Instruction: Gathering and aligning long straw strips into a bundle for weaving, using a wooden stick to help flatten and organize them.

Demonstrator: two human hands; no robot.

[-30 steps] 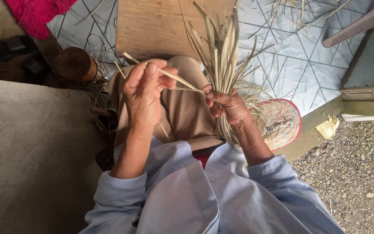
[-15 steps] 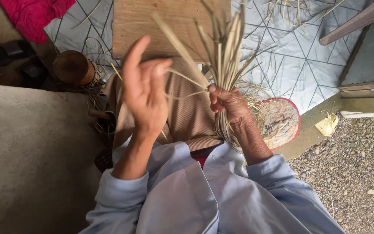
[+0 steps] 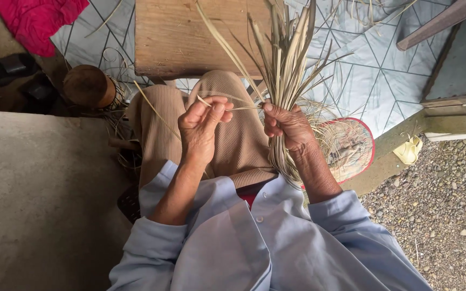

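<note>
While the person sits mid-frame in a light blue shirt point(image 3: 254, 248) and tan ribbed trousers point(image 3: 244, 145), the biggest surfaces are the grey concrete slab point(image 3: 33, 199) at lower left, the patterned grey-white floor mat point(image 3: 373, 81) at upper right and the gravel point(image 3: 449, 215) at lower right. Wooden tabletop point(image 3: 173, 37) at top centre, just beyond the knees. Red cloth point(image 3: 33, 21) in the upper left corner. Round woven piece with a red rim point(image 3: 354, 148) right of centre, beside the right forearm. Brown round pot point(image 3: 84, 86) at left, loose fibres around it. Bundle of dry leaf strips point(image 3: 287, 70) stands upright at centre, fanning out toward the top edge. Right hand point(image 3: 287, 126): grip clamped around the bundle at its narrow waist, lower ends trailing below the fist. Left hand point(image 3: 203, 126): grip pinched together on a single thin strip point(image 3: 241, 106), which runs level across the gap to the bundle at the right hand. Hands are near, not touching. Small yellow scrap point(image 3: 408, 151) at right edge of the mat.
</note>
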